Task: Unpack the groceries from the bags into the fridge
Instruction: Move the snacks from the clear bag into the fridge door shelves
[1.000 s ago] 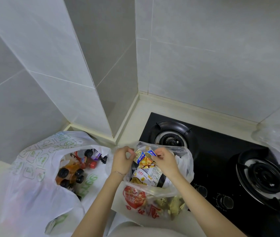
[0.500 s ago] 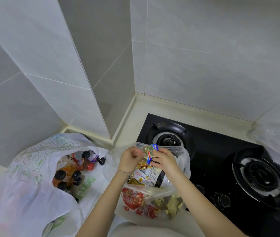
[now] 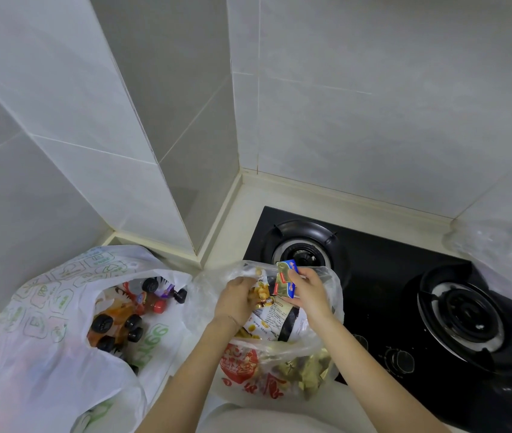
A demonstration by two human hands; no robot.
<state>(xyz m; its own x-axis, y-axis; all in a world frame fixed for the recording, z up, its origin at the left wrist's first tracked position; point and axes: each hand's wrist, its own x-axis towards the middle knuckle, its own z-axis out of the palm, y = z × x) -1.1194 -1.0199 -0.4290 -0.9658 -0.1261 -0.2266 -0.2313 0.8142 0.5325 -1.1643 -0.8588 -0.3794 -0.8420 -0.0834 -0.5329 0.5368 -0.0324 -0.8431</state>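
Observation:
A clear plastic bag with red print (image 3: 248,375) stands on the counter in front of me, full of snack packets (image 3: 275,317). My left hand (image 3: 236,300) grips the bag's left rim. My right hand (image 3: 309,292) holds a small gold, red and blue box (image 3: 285,280) just above the bag's mouth. To the left, a white bag with green print (image 3: 39,307) lies open and shows several bottles with black caps (image 3: 117,325).
A black gas hob (image 3: 382,276) with two burners lies to the right, its near-left corner under the clear bag. Crumpled clear plastic (image 3: 504,260) sits at the far right. Grey tiled walls form a corner behind the counter.
My right hand has lifted the small box up out of the clear bag. My left hand has stayed on the bag's rim.

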